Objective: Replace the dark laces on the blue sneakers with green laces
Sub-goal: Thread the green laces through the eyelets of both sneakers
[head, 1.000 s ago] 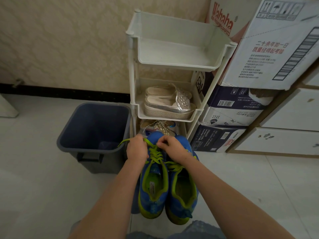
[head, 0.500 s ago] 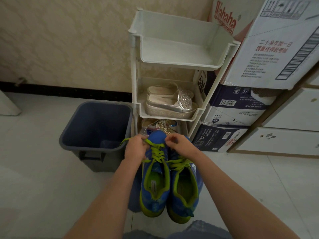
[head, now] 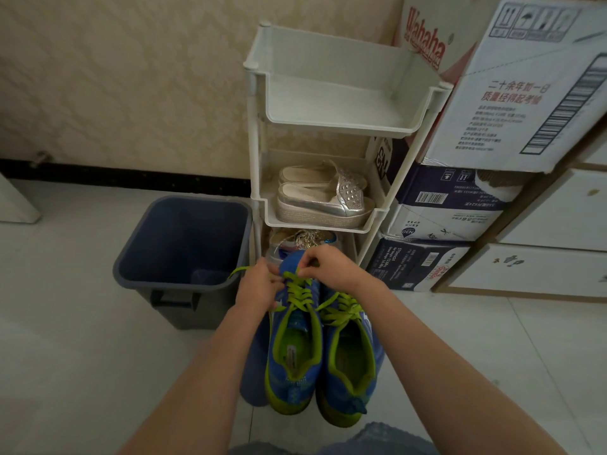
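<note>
A grey bin [head: 213, 308] stood at the left on the tiled floor. Just right of it, the left hand [head: 258, 287] curled round 1 end of the green lace [head: 300, 292], whose tip stuck out toward the bin. The 2 blue sneakers [head: 278, 369] sat side by side below the hands, both threaded in green. The right hand [head: 328, 266] pinched the same lace at the left-side shoe's toe. Behind stood a white rack [head: 331, 126], with stacked cartons [head: 512, 93] at far right.
</note>
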### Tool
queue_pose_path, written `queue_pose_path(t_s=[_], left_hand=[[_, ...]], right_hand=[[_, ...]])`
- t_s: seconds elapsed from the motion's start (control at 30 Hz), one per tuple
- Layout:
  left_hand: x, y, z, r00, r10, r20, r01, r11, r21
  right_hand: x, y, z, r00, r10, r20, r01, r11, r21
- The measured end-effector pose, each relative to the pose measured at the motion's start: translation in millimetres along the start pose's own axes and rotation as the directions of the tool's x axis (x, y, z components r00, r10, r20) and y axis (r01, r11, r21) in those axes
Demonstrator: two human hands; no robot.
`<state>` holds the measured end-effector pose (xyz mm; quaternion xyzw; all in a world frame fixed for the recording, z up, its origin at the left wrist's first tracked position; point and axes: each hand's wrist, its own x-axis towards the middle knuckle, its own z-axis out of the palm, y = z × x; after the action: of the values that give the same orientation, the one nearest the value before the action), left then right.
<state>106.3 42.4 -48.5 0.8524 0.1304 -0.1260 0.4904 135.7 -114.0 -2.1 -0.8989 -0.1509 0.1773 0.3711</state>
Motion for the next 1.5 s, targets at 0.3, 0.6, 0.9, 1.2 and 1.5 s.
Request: queue_pose_path(t_s=[0.3, 0.6, 0.9, 1.2, 1.5], left_hand=[[-2.7, -7.3, -1.8, 0.994, 0.108, 0.0, -0.108, 0.994, 0.0], [-1.5, -5.7, 0.5, 0.992, 0.124, 0.0, -0.124, 0.99, 0.066], [-3.2, -3.3, -1.5, 0.987, 0.161, 0.012, -0.161, 0.982, 0.096], [-6.4, 2.9, -3.7, 0.973, 0.226, 0.052, -0.232, 0.956, 0.182], [-4.7, 8.0, -4.7, 0.984, 0.165, 0.068, -0.175, 0.967, 0.186]], right_hand=[[-13.7, 37.3, 0.4, 0.994, 0.098, 0.041, -0.097, 0.995, -0.021], [-0.5, 19.3, 0.0, 0.993, 0.036, -0.114, -0.046, 0.995, -0.089], [-5.5, 31.3, -5.5, 0.999, 0.055, -0.002, -0.054, 0.996, 0.076], [-7.6, 51.7, 10.9, 0.997, 0.064, -0.053, -0.058, 0.993, 0.107], [-2.3, 49.2, 19.4, 0.995, 0.047, -0.088, -0.046, 0.999, 0.014]])
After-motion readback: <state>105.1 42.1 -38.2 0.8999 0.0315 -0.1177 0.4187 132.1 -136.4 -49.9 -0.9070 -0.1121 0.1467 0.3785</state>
